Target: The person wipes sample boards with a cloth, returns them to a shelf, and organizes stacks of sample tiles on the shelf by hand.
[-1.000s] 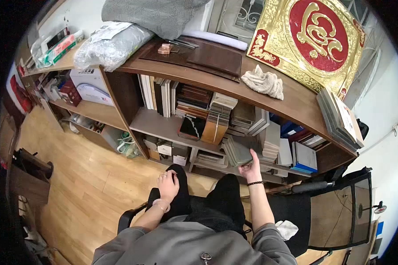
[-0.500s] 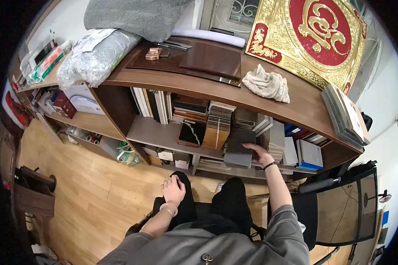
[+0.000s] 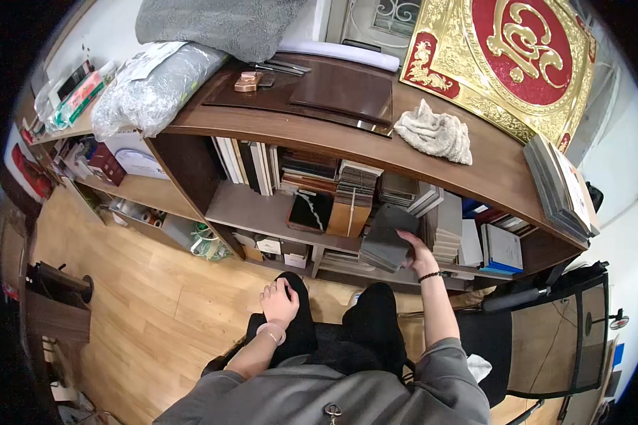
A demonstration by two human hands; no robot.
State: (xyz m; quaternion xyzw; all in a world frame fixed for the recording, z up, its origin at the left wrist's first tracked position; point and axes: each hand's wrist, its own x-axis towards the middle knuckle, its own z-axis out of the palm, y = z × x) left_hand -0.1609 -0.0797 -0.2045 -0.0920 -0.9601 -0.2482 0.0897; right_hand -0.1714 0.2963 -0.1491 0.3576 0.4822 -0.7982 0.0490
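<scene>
My right hand [image 3: 420, 255] is closed on the right edge of a stack of dark grey tiles [image 3: 386, 239], thumb on top, at the front of the shelf. The stack is tilted and its pieces are slightly fanned; the fingers beneath are mostly hidden. Left of it stand an upright row of samples with an orange-brown front [image 3: 349, 211] and a black tile with a white vein [image 3: 310, 212]. A pale stack [image 3: 446, 230] is on its right. My left hand [image 3: 279, 303] rests on my knee, fingers bent over it, holding no visible object.
A crumpled cloth [image 3: 434, 132], dark brown panels [image 3: 342, 92] and a gold and red plaque [image 3: 503, 64] are on the cabinet top [image 3: 290, 127]. A plastic-wrapped package [image 3: 156, 88] lies at the left. A mesh-backed chair [image 3: 546, 343] stands at my right.
The grey stack has shifted slightly in my right hand and its pieces now look more fanned than half a second ago. The view has turned a little. My left hand stays on the knee.
</scene>
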